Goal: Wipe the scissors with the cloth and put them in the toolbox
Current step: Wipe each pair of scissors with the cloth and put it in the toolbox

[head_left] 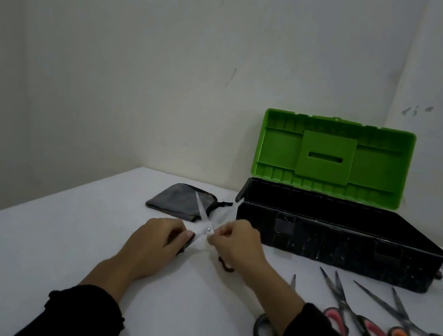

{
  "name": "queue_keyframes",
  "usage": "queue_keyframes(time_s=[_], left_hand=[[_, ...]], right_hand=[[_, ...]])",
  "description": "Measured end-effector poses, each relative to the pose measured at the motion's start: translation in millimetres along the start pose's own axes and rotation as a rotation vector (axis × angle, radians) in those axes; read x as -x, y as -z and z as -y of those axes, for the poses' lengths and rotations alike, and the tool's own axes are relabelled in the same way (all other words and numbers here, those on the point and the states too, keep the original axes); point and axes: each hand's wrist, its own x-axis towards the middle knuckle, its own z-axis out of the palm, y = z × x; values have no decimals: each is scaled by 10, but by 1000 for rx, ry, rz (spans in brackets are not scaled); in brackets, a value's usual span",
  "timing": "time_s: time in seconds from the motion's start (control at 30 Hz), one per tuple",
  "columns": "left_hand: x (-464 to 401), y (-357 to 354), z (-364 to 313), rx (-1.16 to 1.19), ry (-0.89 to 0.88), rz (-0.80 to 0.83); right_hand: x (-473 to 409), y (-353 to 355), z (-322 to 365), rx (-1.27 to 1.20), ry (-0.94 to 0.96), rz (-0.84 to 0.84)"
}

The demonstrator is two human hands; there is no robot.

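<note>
You hold a pair of scissors spread wide open just above the white table, its bright blades crossing at the pivot screw between your two hands. Your left hand has its fingers curled round the left handle, and your right hand pinches the other handle close to the pivot. One blade tip points over the grey cloth, which lies folded on the table just behind your hands and to the left of the toolbox. The toolbox is black, with its green lid standing upright against the wall. To your right, more scissors with pink and orange handles lie on the table in front of the toolbox, and one black-handled pair is partly hidden under your right sleeve.
</note>
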Motion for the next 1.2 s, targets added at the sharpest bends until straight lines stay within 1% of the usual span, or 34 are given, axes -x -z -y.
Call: queue_keyframes(time_s=[0.07,0.13,0.2,0.27,0.37,0.47,0.53,0.63,0.83,0.87,0.93,0.97,1.03,1.1,1.2], left_hand=[[17,5,-94,150,5,-42],[-5,3,-211,301,60,-143],[-39,4,-300,421,117,-232],[-68,-2,-368,518,150,-276],[-100,-5,-477,706,173,-347],[-120,-25,-586,797,174,-343],[-136,-52,-604,815,180,-333],[-162,-76,-588,813,175,-308],[-353,-78,-400,705,212,-148],[-407,-86,-305,618,209,-158],[-526,-124,-62,257,148,-161],[-590,-158,56,73,105,-121],[-703,-235,231,-155,60,11],[-787,-295,301,-253,62,57],[-864,-325,329,-305,49,15]], right_hand=[[22,111,47,-295,-59,44],[31,215,84,-589,-124,65],[22,315,90,-824,-168,68],[8,382,80,-1055,-200,68],[2,361,103,-1352,-223,6],[5,260,169,-1569,-249,-106],[11,218,196,-1586,-280,-146],[27,189,201,-1497,-317,-125],[-84,275,93,-1316,-387,-119],[-125,283,49,-1275,-395,-149],[-208,292,-55,-1164,-392,-221],[-239,300,-100,-1112,-388,-244],[-282,306,-172,-1053,-375,-260],[-305,308,-211,-1015,-346,-267],[-323,315,-243,-920,-314,-280]])
